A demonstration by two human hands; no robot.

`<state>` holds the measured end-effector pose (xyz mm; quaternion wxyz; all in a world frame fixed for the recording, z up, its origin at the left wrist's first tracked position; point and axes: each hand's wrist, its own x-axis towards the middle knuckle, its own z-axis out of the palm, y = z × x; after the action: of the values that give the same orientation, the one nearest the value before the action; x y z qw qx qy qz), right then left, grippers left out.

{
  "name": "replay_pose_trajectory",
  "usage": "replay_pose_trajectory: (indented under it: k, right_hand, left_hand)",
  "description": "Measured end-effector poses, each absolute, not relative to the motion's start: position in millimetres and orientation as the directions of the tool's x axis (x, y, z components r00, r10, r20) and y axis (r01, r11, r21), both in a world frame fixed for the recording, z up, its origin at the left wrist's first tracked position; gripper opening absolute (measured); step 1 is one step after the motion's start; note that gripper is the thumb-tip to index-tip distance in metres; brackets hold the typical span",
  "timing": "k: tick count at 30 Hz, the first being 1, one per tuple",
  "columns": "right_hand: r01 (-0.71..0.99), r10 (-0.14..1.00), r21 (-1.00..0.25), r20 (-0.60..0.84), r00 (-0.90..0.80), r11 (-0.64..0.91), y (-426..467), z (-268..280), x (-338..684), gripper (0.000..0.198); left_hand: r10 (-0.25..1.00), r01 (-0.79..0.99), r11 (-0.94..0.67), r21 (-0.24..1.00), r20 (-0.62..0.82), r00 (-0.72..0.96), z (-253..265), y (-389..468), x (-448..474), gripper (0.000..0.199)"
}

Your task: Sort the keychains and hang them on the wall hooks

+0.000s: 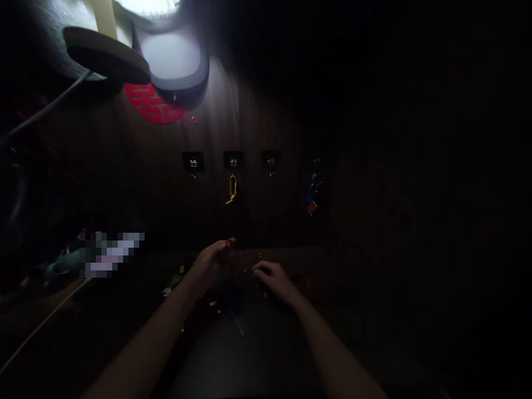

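The dark wood-grained panel [253, 127] is being lit at the upper left by a white light [152, 5]; beneath it, a red cut-out [155, 108] is being partly hidden; lower down, in deep shadow, the left hand [210, 260] is being held raised, its thumb and fingers being pressed around a small reddish piece [229, 243]; opposite it, slightly lower, the right hand [272, 277] is being kept bent, thumb and forefinger being brought close, though whether anything is being gripped cannot be told; above both, a yellow cord [233, 188] is being carried by the middle hook [233, 160]; between the hands, thin strands [236, 266] are being faintly picked out by the light.
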<state>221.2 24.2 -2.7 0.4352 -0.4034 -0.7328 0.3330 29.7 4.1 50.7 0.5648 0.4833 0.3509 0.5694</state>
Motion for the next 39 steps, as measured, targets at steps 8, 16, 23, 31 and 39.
replay_pose_trajectory:
  k: [8,16,23,31,39]
  right_hand:
    - [0.327,0.868,-0.809,0.415,-0.274,0.489,31,-11,222,0.017]
    - [0.378,0.866,-0.782,0.413,-0.282,0.496,34,-15,222,0.017]
    - [0.408,0.860,-0.760,0.412,-0.300,0.506,33,-14,222,0.018]
    - [0.460,0.861,-0.731,0.384,-0.334,0.504,28,-10,223,0.020]
    - [0.465,0.863,-0.730,0.381,-0.333,0.502,27,-10,222,0.021]
  left_hand:
    - [0.977,-0.331,-0.212,0.920,0.210,-0.040,99,23,22,0.026]
    - [0.916,-0.207,-0.400,0.893,0.382,-0.124,120,59,23,0.036]
    - [0.762,0.010,-0.618,0.786,0.602,-0.241,146,84,37,0.034]
    - [0.663,0.218,-0.683,0.697,0.717,-0.214,182,113,46,0.027]
    - [0.664,0.397,-0.598,0.696,0.708,-0.241,181,127,41,0.022]
